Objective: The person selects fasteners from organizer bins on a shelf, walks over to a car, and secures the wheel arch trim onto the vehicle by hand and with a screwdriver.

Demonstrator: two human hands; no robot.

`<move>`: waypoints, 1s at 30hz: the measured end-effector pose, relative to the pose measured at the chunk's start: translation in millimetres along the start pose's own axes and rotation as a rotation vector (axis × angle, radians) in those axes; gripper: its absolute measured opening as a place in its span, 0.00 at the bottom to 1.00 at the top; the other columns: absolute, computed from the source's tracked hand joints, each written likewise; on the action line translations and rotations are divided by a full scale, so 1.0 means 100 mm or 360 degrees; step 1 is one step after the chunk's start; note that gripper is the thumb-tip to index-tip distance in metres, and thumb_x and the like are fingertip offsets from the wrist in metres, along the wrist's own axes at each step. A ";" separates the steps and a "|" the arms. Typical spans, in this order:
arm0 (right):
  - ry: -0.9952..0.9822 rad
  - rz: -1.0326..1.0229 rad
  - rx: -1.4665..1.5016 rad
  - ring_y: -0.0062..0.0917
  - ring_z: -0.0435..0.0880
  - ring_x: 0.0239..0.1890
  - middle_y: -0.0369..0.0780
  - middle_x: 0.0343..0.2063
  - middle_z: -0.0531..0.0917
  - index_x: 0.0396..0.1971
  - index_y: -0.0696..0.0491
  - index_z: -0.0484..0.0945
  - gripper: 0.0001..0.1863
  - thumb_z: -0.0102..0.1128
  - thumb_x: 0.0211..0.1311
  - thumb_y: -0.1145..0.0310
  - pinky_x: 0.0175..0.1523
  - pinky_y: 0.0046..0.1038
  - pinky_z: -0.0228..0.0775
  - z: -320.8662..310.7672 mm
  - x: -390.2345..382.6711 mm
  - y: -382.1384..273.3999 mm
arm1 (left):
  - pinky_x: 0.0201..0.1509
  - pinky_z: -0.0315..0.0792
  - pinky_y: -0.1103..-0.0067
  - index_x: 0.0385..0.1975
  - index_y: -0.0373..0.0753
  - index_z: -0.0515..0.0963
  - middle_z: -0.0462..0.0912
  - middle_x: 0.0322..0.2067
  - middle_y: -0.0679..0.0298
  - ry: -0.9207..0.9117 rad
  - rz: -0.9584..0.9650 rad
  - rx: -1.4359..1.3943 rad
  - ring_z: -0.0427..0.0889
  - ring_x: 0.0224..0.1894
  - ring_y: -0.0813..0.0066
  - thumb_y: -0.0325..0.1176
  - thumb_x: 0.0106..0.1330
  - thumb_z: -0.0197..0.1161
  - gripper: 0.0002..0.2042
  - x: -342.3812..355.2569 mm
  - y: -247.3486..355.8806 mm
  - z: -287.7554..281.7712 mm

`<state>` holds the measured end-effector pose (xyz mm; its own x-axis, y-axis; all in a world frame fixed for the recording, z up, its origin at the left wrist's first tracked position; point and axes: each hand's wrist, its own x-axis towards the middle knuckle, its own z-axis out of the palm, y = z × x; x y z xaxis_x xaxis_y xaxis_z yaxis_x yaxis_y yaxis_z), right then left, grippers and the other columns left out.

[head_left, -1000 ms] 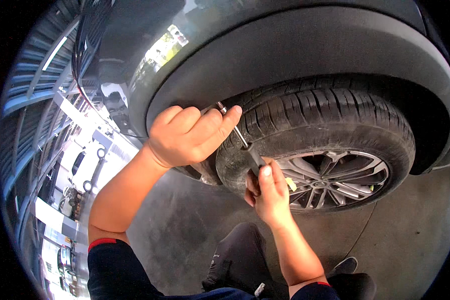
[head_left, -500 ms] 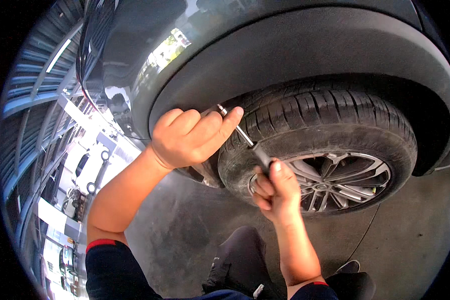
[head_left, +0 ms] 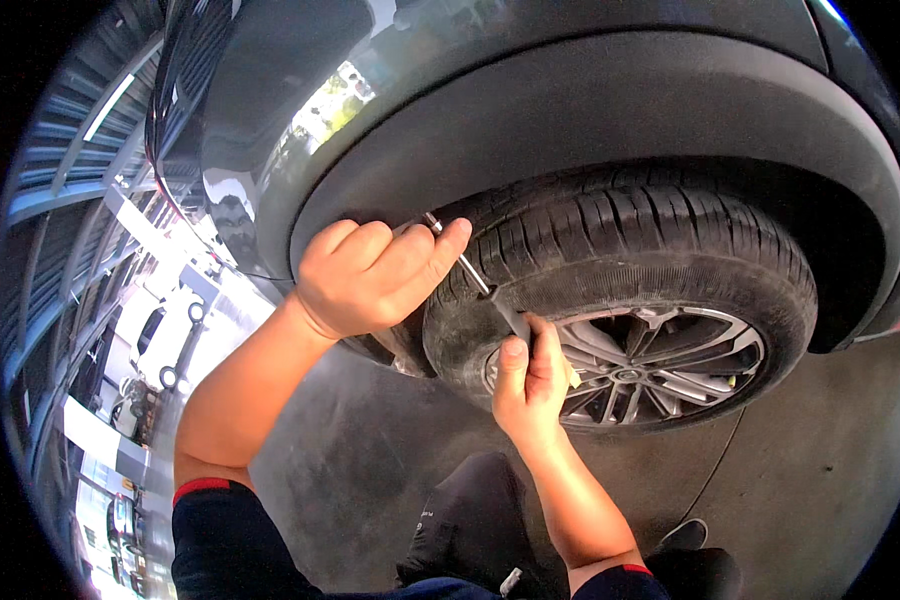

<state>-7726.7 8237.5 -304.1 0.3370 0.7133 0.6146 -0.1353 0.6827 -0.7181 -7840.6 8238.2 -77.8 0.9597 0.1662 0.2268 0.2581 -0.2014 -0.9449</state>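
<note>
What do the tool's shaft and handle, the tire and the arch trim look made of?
Tool shaft: probably polished metal, by its bright shine.
Tool handle: plastic or rubber, can't tell; dull grey.
Tire: rubber; matte black, grooved tread.
Arch trim: likely plastic; matte, no sharp reflections.

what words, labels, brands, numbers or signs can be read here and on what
None clearly legible.
Dark trouser leg: small white lettering, too small to read.
Wheel centre cap: any mark too small to read.
Tool handle: no readable text.
</note>
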 end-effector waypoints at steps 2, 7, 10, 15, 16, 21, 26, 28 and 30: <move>-0.0066 0.0273 0.0288 0.10 0.65 0.22 0.29 0.21 0.70 0.45 0.58 0.75 0.19 0.54 0.78 0.54 0.26 0.18 0.58 -0.04 -0.03 -0.06 | 0.24 0.57 0.80 0.47 0.49 0.89 0.74 0.27 0.78 0.0002 0.0013 0.0017 0.63 0.20 0.80 0.33 0.49 0.65 0.21 0.00 0.00 0.01; -0.0762 0.1686 0.1775 0.13 0.55 0.18 0.28 0.18 0.62 0.41 0.56 0.77 0.28 0.46 0.78 0.42 0.19 0.18 0.49 -0.25 0.16 -0.26 | 0.23 0.57 0.80 0.47 0.50 0.89 0.73 0.26 0.78 0.0000 -0.0004 0.0003 0.63 0.20 0.80 0.33 0.50 0.66 0.20 -0.05 0.03 0.03; -0.0807 0.1699 0.1943 0.13 0.57 0.18 0.28 0.19 0.63 0.39 0.56 0.78 0.27 0.47 0.78 0.44 0.19 0.18 0.51 -0.35 0.29 -0.14 | 0.23 0.57 0.80 0.46 0.50 0.89 0.73 0.25 0.78 0.0026 0.0009 0.0029 0.63 0.20 0.80 0.33 0.51 0.66 0.20 0.00 0.00 0.02; -0.0535 0.1343 0.1524 0.14 0.66 0.24 0.31 0.26 0.70 0.52 0.56 0.71 0.23 0.52 0.78 0.50 0.26 0.20 0.63 -0.16 0.04 -0.29 | 0.24 0.57 0.80 0.45 0.49 0.89 0.74 0.26 0.78 0.0062 -0.0017 -0.0010 0.63 0.20 0.80 0.34 0.48 0.65 0.21 -0.04 0.01 0.03; -0.0327 0.1143 0.1311 0.16 0.69 0.28 0.32 0.29 0.72 0.53 0.58 0.71 0.22 0.56 0.77 0.52 0.31 0.21 0.68 -0.08 -0.05 -0.34 | 0.24 0.57 0.80 0.45 0.50 0.89 0.75 0.26 0.78 0.0064 -0.0036 -0.0021 0.64 0.20 0.80 0.34 0.47 0.65 0.21 -0.04 0.02 0.03; -0.0117 0.0437 0.0587 0.15 0.70 0.28 0.32 0.30 0.75 0.55 0.59 0.71 0.20 0.55 0.78 0.58 0.36 0.20 0.65 0.06 -0.19 0.03 | 0.24 0.57 0.80 0.45 0.50 0.89 0.75 0.26 0.79 0.0063 -0.0040 -0.0024 0.63 0.20 0.81 0.34 0.45 0.64 0.22 0.01 0.02 0.03; -0.0463 0.1267 0.1661 0.13 0.60 0.19 0.28 0.19 0.65 0.47 0.57 0.75 0.23 0.51 0.79 0.49 0.22 0.19 0.56 -0.12 -0.01 -0.20 | 0.23 0.56 0.80 0.45 0.50 0.89 0.75 0.26 0.79 0.0035 -0.0003 0.0023 0.63 0.20 0.81 0.34 0.49 0.66 0.20 -0.07 0.02 0.04; -0.0753 0.1711 0.2096 0.12 0.55 0.18 0.26 0.18 0.60 0.43 0.58 0.77 0.28 0.47 0.78 0.43 0.17 0.17 0.48 -0.28 0.14 -0.21 | 0.23 0.56 0.80 0.45 0.50 0.89 0.75 0.26 0.79 0.0064 -0.0018 0.0020 0.63 0.20 0.81 0.34 0.50 0.66 0.19 -0.07 0.02 0.06; -0.0895 0.1907 0.2377 0.11 0.54 0.18 0.25 0.18 0.59 0.43 0.58 0.77 0.29 0.46 0.78 0.43 0.16 0.16 0.46 -0.35 0.20 -0.10 | 0.23 0.56 0.80 0.45 0.50 0.89 0.74 0.26 0.79 0.0069 -0.0041 0.0005 0.63 0.20 0.81 0.34 0.51 0.66 0.19 -0.03 0.03 0.04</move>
<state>-7686.5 8239.5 -296.3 -0.7366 0.5818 0.3449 -0.6568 -0.7370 -0.1594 -7843.5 8241.2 -82.1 0.9567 0.1289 0.2608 0.2823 -0.1947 -0.9393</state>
